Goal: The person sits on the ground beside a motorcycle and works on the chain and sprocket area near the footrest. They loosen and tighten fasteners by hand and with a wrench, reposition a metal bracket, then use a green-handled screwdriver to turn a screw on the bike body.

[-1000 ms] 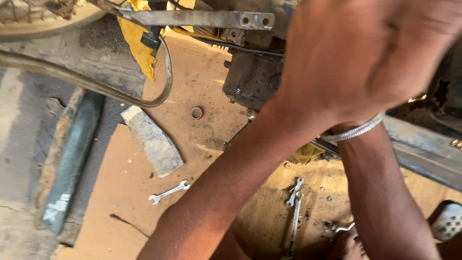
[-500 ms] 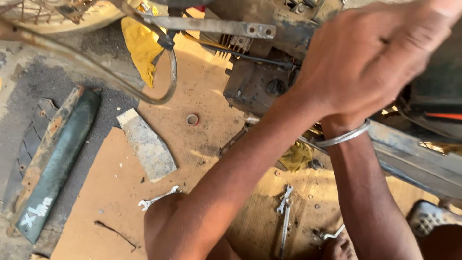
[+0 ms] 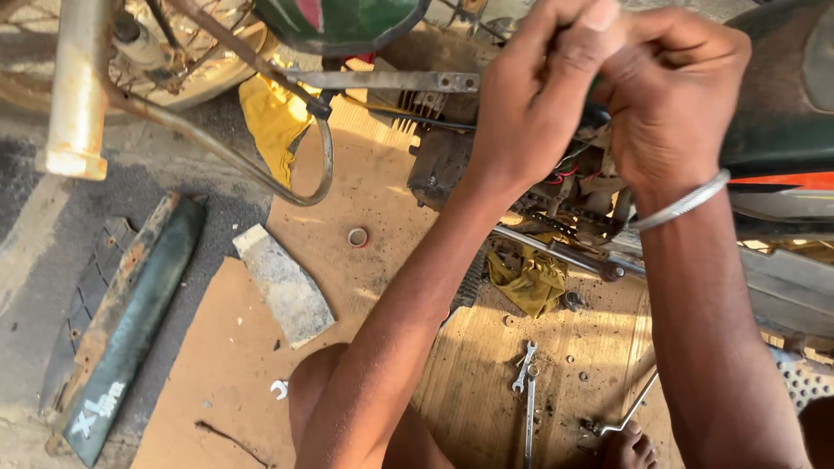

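Both hands meet at the far right of the scene, pressed together over the motorcycle's wiring (image 3: pixel 569 165), a small tangle of red and dark leads that shows just below and between them, beside the engine block (image 3: pixel 439 161). The left hand (image 3: pixel 539 95) is curled, thumb raised and fingertips bunched toward the right hand; what it pinches is hidden, so whether it grips anything cannot be told. The right hand (image 3: pixel 669 95) is also curled, knuckles up, fingers folded down toward the same spot, with its hold hidden as well. A silver bangle (image 3: pixel 682 201) circles the right wrist.

The wiring sits among grimy metal parts under the dark green tank (image 3: pixel 782 113). Both forearms rise from the near edge, the left one slanting across the middle, the right one nearly straight up.

On the cardboard sheet (image 3: pixel 373 200) spread on the ground lie a small metal ring (image 3: pixel 357 236), a grey wedge-shaped block (image 3: pixel 285 285) to the left, and two spanners (image 3: pixel 526 382) near the middle, close to the person. A yellow rag (image 3: pixel 528 280) lies under the frame, another yellow cloth (image 3: pixel 274 122) farther off by the spoked wheel (image 3: pixel 187 52). A long green panel (image 3: pixel 130 321) rests at the left.
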